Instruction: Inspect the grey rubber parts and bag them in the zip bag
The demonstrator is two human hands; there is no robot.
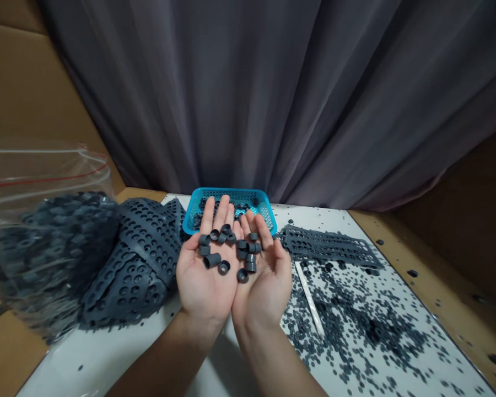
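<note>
My left hand [204, 275] and my right hand [262, 281] are cupped side by side, palms up, over a white table [86, 375]. Several short dark grey plastic rings [212, 260] rest on both palms, some upright and some on their sides. Behind my fingertips stands a teal perforated plastic basket [227, 193] holding dark pieces, partly hidden by my fingers. A perforated grey plastic sheet [149, 242] lies close to my left hand, and another [326, 245] lies to the right of my right hand.
A clear zip bag [37, 182] of grey perforated sheets lies at the left. Many small grey pieces [355, 331] and a white plastic strip [310, 298] lie on the table at the right. A wooden edge [438, 275], cardboard [16, 82] and a grey curtain [248, 94] surround the table.
</note>
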